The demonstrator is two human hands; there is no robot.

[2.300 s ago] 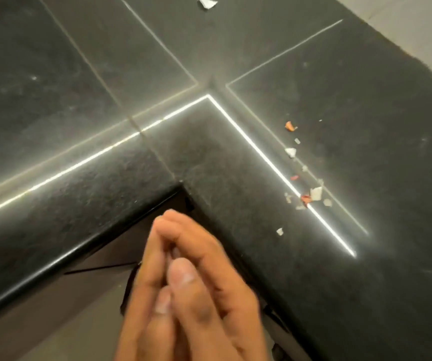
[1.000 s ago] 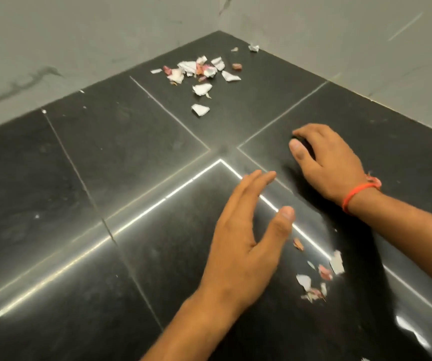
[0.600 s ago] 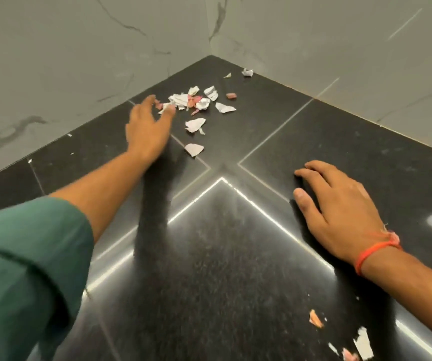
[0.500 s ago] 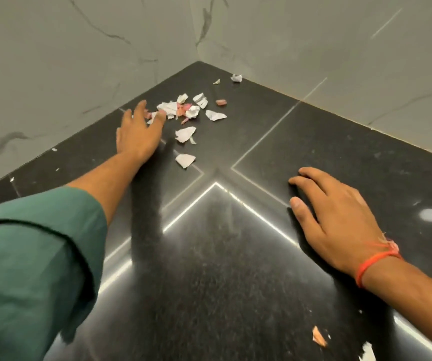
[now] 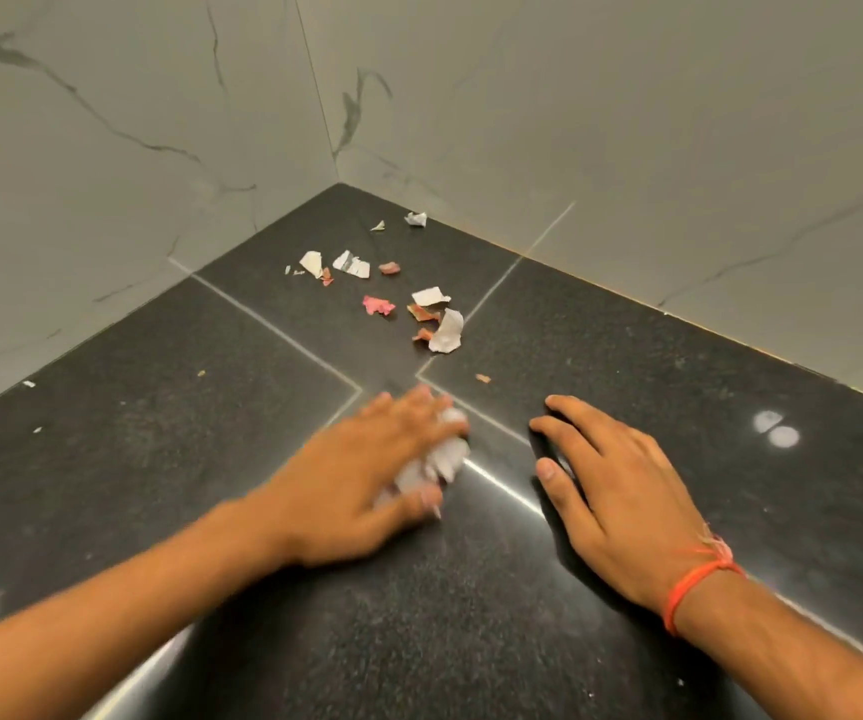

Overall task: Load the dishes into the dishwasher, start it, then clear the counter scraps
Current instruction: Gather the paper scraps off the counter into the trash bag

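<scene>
White and pink scraps [image 5: 434, 324] lie scattered on the black stone counter [image 5: 159, 433] toward the wall corner. More of these bits [image 5: 348, 265] sit farther back. My left hand [image 5: 367, 475], blurred by motion, lies low on the counter at the middle. Its fingers are spread over a bunch of white scraps [image 5: 442, 457] that shows at its fingertips and thumb. My right hand [image 5: 621, 501], with an orange thread round the wrist, rests flat on the counter just right of the left hand and holds nothing.
Grey marble walls [image 5: 626, 122] meet in a corner behind the counter. Two small scraps [image 5: 415, 219] lie close to that corner. A tiny orange crumb [image 5: 482, 378] sits just beyond my fingertips.
My left hand has come back from the far scrap pile toward the middle, dragging white scraps along. The pile is thinner and more spread out. My right hand has stayed flat.
</scene>
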